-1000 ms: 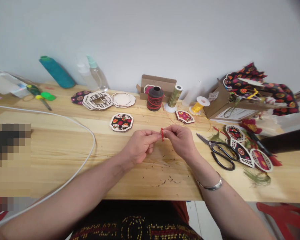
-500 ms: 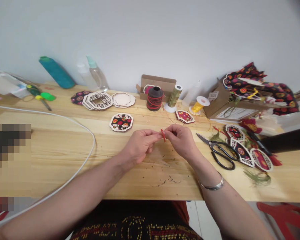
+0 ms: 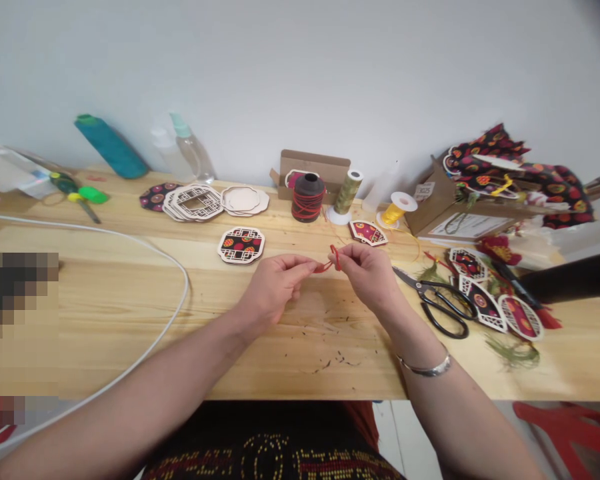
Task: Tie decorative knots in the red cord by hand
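A short red cord (image 3: 335, 257) is stretched between my two hands above the wooden table (image 3: 180, 347). My left hand (image 3: 280, 283) pinches one end between thumb and fingertips. At the other end my right hand (image 3: 367, 270) grips the cord, and a small red loop stands up by its fingertips. An octagonal patterned piece (image 3: 241, 245) lies beyond my left hand. Past my right hand is a fan-shaped red piece (image 3: 368, 233). Black-handled scissors (image 3: 443, 307) rest to the right of my right hand.
Spools of red cord (image 3: 308, 198), green thread (image 3: 349, 195) and yellow thread (image 3: 396, 210) stand near the wall. Pale wooden frames (image 3: 196, 202) lie back left. A cardboard box (image 3: 460, 217) with patterned cloth is at right. A white cable (image 3: 180, 267) crosses the left side.
My hands have moved slightly apart, leaving a stretch of red cord between them. The red loop now shows at my right fingertips.
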`<state>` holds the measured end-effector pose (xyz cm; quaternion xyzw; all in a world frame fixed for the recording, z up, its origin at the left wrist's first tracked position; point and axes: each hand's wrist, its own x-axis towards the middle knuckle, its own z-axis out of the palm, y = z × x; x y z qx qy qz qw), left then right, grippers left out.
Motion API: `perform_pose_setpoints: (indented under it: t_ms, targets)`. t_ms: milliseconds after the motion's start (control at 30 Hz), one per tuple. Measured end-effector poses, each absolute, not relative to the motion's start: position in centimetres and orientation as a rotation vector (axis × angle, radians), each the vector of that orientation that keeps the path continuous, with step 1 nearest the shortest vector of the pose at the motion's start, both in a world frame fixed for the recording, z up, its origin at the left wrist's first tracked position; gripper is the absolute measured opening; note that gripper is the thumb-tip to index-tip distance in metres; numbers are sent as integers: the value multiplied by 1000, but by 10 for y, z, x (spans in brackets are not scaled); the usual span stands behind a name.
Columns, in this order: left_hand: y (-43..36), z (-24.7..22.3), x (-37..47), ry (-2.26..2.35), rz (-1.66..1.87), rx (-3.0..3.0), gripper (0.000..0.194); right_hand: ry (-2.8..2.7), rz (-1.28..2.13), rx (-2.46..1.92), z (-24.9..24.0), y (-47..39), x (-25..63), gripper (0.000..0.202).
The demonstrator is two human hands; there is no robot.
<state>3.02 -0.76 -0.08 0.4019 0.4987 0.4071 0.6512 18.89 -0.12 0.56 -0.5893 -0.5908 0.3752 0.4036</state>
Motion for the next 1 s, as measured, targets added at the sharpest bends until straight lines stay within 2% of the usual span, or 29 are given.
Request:
perform_pose_setpoints:
  t_ms: [600, 767, 1000]
  targets:
    - [-7, -2, 31, 1135, 838, 899, 21, -1526, 833, -1489, 4, 0, 190, 18]
    - [-7, -2, 31, 1130, 871, 887, 15, -1533, 841, -1496, 4, 0, 190, 20]
    - [-11, 2, 31, 1024, 933, 909, 16, -1504, 878, -1513, 5, 0, 189, 20]
